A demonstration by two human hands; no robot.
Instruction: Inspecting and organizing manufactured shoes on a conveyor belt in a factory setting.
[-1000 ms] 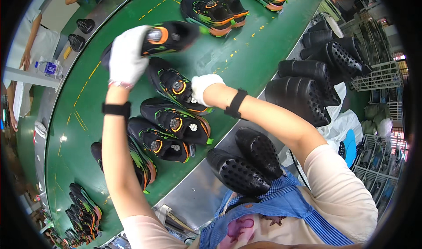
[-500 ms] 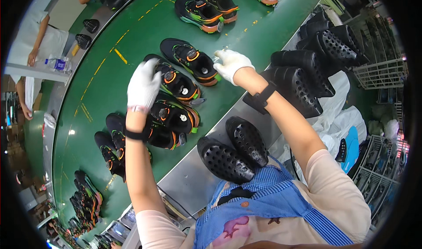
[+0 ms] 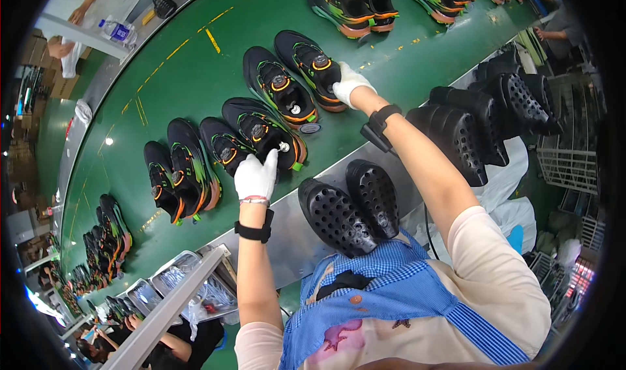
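Observation:
My left hand (image 3: 256,178), in a white glove, is closed at the heel of a black sneaker (image 3: 226,145) with orange and green trim. Its fingertips are partly hidden at the collar. That sneaker's mate (image 3: 262,130) lies close on its right, near my thumb. Farther right, my gloved right hand (image 3: 353,85) grips the heel of another black sneaker (image 3: 308,62), its fingers at the shoe opening. Beside it is a matching sneaker (image 3: 277,86) with a round white piece inside. All of these shoes lie toes away from me on the green surface (image 3: 176,86).
Two perforated black shoe forms (image 3: 334,215) stand on the metal edge before me; several more forms (image 3: 450,132) are at right. Other sneaker pairs (image 3: 352,8) lie along the green surface. Trays (image 3: 179,272) sit lower left. Other people are at the far left, lower left and upper right.
My left hand has come back from above the sneakers' toes to a heel. My right hand has moved from beside a sneaker onto its heel. The view has shifted.

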